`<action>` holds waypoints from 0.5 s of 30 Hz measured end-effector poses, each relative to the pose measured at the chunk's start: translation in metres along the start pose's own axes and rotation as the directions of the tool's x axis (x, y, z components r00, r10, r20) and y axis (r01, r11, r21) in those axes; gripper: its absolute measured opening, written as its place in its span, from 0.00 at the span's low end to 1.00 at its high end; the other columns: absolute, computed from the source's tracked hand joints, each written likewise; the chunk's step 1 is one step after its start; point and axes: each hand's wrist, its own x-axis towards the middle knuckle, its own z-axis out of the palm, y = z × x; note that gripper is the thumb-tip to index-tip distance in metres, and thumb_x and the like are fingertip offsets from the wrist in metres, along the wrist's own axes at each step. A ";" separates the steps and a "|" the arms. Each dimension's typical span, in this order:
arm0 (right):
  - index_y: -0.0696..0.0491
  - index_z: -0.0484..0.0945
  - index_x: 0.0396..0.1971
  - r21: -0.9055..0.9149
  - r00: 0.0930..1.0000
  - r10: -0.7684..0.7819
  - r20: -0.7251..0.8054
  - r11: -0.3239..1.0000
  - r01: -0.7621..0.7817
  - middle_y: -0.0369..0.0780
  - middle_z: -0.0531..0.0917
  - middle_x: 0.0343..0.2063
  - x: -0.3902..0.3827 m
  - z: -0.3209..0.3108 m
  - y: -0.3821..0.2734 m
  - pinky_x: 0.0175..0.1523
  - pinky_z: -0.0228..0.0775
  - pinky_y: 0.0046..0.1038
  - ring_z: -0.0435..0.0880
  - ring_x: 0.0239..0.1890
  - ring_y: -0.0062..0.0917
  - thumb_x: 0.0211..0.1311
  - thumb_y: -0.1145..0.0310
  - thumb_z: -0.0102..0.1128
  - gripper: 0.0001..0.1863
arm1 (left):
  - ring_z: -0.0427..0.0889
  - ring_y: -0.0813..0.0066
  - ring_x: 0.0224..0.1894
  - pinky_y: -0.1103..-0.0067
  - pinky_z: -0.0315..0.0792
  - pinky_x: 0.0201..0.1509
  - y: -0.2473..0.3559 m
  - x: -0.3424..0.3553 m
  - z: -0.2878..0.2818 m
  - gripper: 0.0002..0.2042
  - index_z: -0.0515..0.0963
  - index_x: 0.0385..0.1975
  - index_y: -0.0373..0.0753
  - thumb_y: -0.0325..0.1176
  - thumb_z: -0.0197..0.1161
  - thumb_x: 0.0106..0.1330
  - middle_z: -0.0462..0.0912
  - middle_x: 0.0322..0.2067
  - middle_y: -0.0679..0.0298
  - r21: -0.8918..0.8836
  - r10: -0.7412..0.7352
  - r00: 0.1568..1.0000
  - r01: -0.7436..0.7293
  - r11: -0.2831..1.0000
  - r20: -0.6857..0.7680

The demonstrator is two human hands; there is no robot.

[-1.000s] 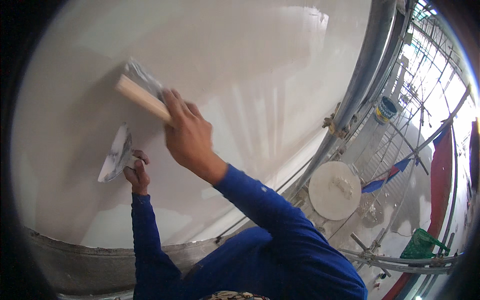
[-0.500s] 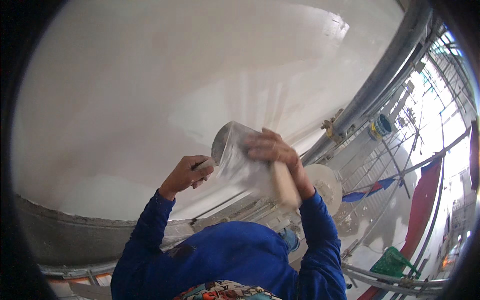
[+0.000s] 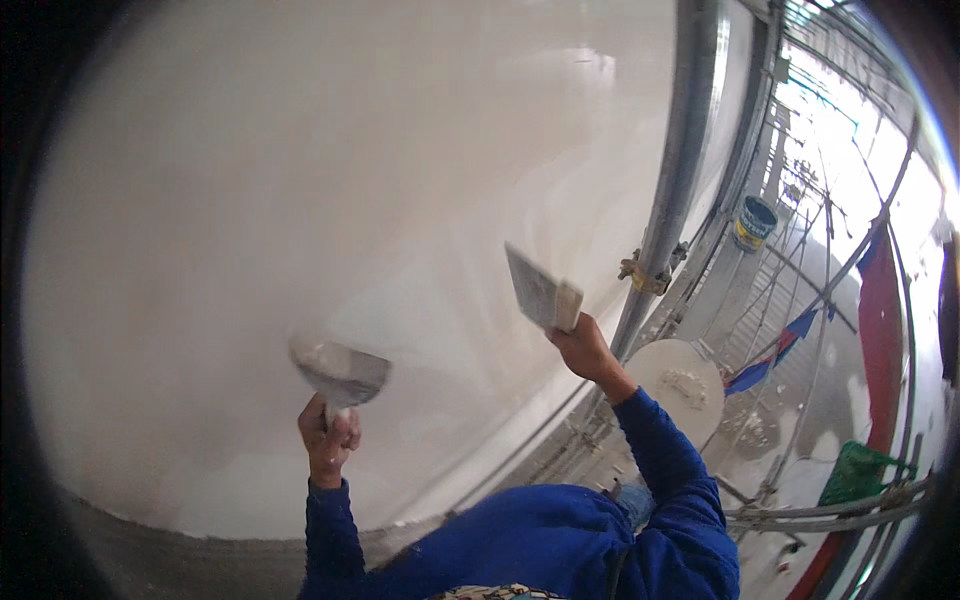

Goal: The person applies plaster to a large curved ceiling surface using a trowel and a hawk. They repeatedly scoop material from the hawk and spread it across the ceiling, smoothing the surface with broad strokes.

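My left hand (image 3: 328,440) is wrapped round the handle of a putty knife (image 3: 352,375). Its broad blade points up and carries a pale, pasty smear toward the left end, blurred by motion. Farther right and higher, my right hand (image 3: 585,350) grips a wide filling blade (image 3: 532,285), a flat metal sheet with a pale wooden grip along one edge. The two tools are well apart. Both are in front of a large off-white wall (image 3: 260,200) with damp-looking, lighter patches; whether the right blade touches it I cannot tell.
Right of my right arm is a round, pale tub (image 3: 680,385) with lumpy white material. A steel scaffold pole (image 3: 682,150) with a clamp (image 3: 648,275) rises beside the wall. Beyond are a dark bucket (image 3: 755,222), a green plastic object (image 3: 855,475) and red cloth (image 3: 880,340).
The two tools, close together before, have come apart. My left hand moved down and left with the putty knife; my right hand turned the wide blade up toward the wall. The view swung too.
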 end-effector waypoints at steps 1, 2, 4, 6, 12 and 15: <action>0.64 0.75 0.47 0.106 0.991 0.120 -0.053 0.988 -0.114 0.45 0.81 0.43 0.013 0.005 -0.010 0.50 0.70 0.28 0.78 0.47 0.25 0.61 0.72 0.57 0.16 | 0.67 0.85 0.14 0.87 0.58 0.14 -0.004 0.003 -0.010 0.26 0.72 0.33 0.35 0.57 0.65 0.59 0.71 0.16 0.69 0.128 0.065 0.996 -0.056 0.990 -0.061; 0.65 0.76 0.41 0.157 0.982 0.107 -0.157 0.984 -0.082 0.42 0.80 0.34 0.030 0.007 -0.016 0.43 0.70 0.29 0.77 0.38 0.23 0.62 0.70 0.57 0.14 | 0.67 0.84 0.14 0.86 0.59 0.15 -0.014 0.007 -0.027 0.26 0.71 0.32 0.35 0.57 0.63 0.60 0.71 0.16 0.69 0.244 0.136 0.984 -0.104 0.964 -0.118; 0.64 0.75 0.32 0.144 0.940 0.067 -0.335 0.989 -0.020 0.38 0.77 0.22 0.071 0.006 -0.027 0.32 0.68 0.29 0.75 0.27 0.20 0.62 0.68 0.56 0.12 | 0.69 0.83 0.15 0.85 0.62 0.17 -0.028 0.018 -0.056 0.25 0.70 0.31 0.37 0.57 0.60 0.63 0.70 0.16 0.68 0.438 0.272 0.950 -0.182 0.881 -0.153; 0.62 0.72 0.29 -0.038 0.839 -0.213 -0.501 0.974 0.225 0.41 0.75 0.19 0.134 -0.019 -0.017 0.27 0.67 0.34 0.77 0.24 0.27 0.59 0.71 0.54 0.08 | 0.70 0.82 0.16 0.83 0.64 0.19 -0.036 0.035 -0.080 0.24 0.69 0.30 0.38 0.57 0.57 0.65 0.70 0.16 0.68 0.595 0.383 0.919 -0.256 0.762 -0.097; 0.61 0.76 0.46 -0.020 0.617 -0.030 -0.786 1.000 0.024 0.59 0.81 0.39 0.306 -0.115 -0.003 0.52 0.69 0.46 0.79 0.45 0.53 0.56 0.69 0.48 0.19 | 0.72 0.78 0.17 0.81 0.66 0.20 -0.076 0.051 -0.120 0.27 0.70 0.32 0.35 0.60 0.53 0.65 0.73 0.18 0.65 0.639 0.528 0.830 -0.310 0.704 -0.178; 0.59 0.77 0.45 -0.015 0.550 0.001 -0.835 1.000 -0.025 0.57 0.81 0.41 0.350 -0.161 -0.004 0.53 0.69 0.44 0.79 0.47 0.52 0.54 0.68 0.48 0.19 | 0.73 0.78 0.18 0.81 0.68 0.20 -0.069 0.048 -0.104 0.29 0.71 0.35 0.34 0.61 0.54 0.64 0.73 0.18 0.65 0.611 0.518 0.829 -0.303 0.731 -0.209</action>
